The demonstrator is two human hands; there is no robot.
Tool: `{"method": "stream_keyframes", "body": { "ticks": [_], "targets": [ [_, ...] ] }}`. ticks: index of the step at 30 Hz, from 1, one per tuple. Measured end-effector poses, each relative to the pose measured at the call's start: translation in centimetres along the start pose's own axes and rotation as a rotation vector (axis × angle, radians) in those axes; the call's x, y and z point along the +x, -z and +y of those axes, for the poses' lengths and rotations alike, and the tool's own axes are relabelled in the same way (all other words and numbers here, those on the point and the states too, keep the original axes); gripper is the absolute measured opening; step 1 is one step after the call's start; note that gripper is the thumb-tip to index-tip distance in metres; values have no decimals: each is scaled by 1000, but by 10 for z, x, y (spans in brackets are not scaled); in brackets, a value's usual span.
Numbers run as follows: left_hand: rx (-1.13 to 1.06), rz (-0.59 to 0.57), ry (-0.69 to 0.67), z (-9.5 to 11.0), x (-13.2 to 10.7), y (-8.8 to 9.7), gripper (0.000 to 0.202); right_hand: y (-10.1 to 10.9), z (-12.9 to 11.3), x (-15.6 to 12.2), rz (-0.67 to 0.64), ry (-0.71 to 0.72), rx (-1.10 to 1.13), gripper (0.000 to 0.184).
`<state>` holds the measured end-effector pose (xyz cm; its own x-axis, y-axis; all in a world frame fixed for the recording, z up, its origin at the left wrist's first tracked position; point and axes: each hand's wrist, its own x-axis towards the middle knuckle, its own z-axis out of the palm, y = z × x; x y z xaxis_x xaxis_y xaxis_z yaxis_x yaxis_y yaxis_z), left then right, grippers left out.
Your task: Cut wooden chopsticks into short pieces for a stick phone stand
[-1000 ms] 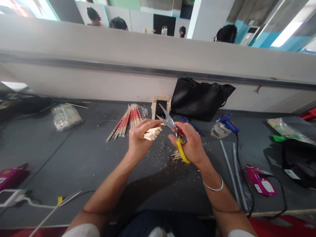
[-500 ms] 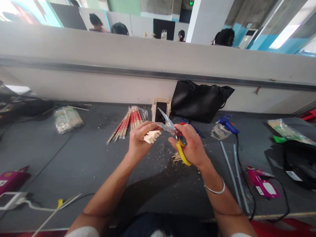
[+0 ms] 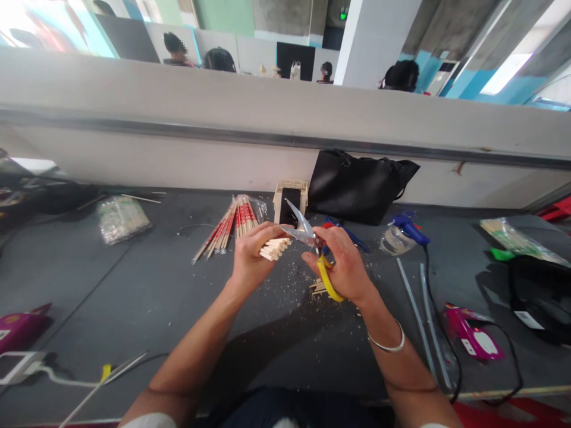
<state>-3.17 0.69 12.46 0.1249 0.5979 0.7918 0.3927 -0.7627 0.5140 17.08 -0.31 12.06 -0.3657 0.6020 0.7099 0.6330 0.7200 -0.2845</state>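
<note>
My left hand [image 3: 252,255] is wrapped round a bundle of pale wooden sticks [image 3: 275,249], whose ends point to the right. In my right hand [image 3: 345,264] is a pair of scissors with yellow handles [image 3: 329,279]. The scissor blades stand apart, one slanting up and away, the other reaching to the fingertips of my left hand. Beneath the hands, short cut stick pieces [image 3: 318,287] and pale crumbs lie on the dark table. Behind the blades stands a small wooden model [image 3: 279,205] with a black phone [image 3: 291,206] leaning against it.
Red-wrapped chopsticks [image 3: 245,215] and a bagged stick pack [image 3: 121,219] lie left. A black bag [image 3: 359,187] leans on the partition. Right are a blue glue gun [image 3: 410,229] on a jar, glue sticks [image 3: 417,321], and a pink box [image 3: 475,333]. People sit beyond the partition.
The camera view has shifted slightly. Both hands keep their hold on the sticks and scissors, and the scissor blades remain apart.
</note>
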Motion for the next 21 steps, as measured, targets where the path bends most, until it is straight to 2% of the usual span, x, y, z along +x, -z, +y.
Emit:
{"method": "stream_keyframes", "body": {
  "ticks": [12,21],
  "targets": [
    [63,-17,-85,-2,2,3,14,-5,-1,0,61,19,48,26],
    [102,-3,-84,-3,3,4,17,-12,5,-4,115,40,13,26]
  ]
}}
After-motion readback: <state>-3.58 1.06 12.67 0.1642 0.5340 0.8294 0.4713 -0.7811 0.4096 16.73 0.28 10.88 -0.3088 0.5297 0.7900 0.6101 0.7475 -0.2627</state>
